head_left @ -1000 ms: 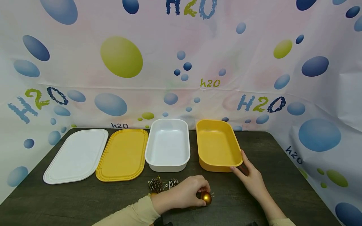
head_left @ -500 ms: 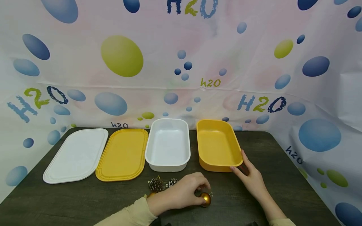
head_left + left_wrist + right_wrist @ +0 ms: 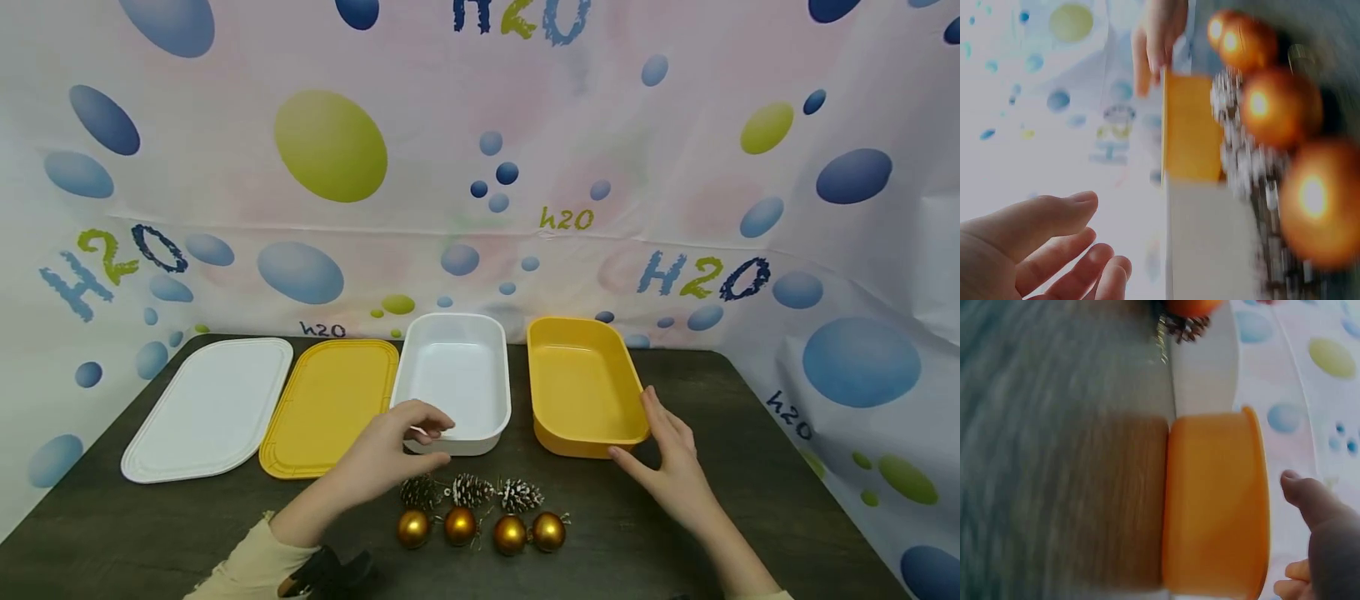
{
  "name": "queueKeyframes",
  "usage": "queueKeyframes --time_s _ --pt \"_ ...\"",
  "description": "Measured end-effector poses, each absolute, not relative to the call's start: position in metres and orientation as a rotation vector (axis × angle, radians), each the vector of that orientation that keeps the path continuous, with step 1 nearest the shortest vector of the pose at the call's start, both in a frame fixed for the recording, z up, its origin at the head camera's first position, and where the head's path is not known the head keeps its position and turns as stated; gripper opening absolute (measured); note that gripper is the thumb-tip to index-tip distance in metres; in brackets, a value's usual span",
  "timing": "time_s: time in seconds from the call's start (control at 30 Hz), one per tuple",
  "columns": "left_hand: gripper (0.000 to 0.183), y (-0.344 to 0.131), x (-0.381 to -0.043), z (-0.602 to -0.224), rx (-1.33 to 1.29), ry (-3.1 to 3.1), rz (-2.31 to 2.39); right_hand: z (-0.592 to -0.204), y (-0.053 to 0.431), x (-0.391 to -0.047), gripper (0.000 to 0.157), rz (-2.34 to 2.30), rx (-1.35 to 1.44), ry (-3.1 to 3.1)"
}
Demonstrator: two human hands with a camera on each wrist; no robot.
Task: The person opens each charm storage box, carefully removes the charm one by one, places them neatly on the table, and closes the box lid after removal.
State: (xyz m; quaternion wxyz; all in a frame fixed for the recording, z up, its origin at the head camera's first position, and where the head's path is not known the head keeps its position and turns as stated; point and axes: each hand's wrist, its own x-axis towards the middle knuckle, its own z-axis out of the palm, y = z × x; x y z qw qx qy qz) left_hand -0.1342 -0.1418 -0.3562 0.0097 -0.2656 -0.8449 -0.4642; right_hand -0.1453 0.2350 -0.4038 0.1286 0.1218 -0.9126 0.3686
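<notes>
My left hand [image 3: 390,450] hovers over the front left corner of the white container [image 3: 474,444], fingers loosely bent and holding nothing. In the left wrist view its thumb and fingers [image 3: 1094,256] are apart. My right hand [image 3: 678,471] is at the near right corner of the yellow container [image 3: 577,444], thumb and fingers spread around the corner. The right wrist view shows its thumb [image 3: 1310,494] off the container's rim. Several gold Christmas baubles [image 3: 510,534] lie in a row on the table, below three frosted pine cones [image 3: 472,491].
To the left lie a yellow lid [image 3: 333,408] and a white lid [image 3: 210,408], flat on the dark table [image 3: 637,550]. A printed curtain [image 3: 465,108] with blue and green ovals hangs behind the table.
My left hand has let go of the rightmost bauble and moved left and up, uncovering the row of baubles and pine cones. The right hand stays by the yellow container, with fingers shifted slightly.
</notes>
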Motion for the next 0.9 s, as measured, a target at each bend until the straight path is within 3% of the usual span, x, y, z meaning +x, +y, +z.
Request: queueKeyframes --time_s 0.37,0.67,0.9 --pt "0.03 -0.214 -0.134 -0.353 -0.458 -2.643 -1.321 -0.381 0.176 -0.141 0.08 0.93 0.745 -2.535" --pt "0.031 -0.253 -0.13 -0.358 -0.304 -2.667 -1.173 -0.376 0.136 -0.144 0.071 1.14 0.811 -2.59" --pt "0.032 -0.273 -0.131 -0.364 -0.197 -2.71 -1.072 -0.379 0.115 -0.149 0.078 1.294 0.837 -2.647"
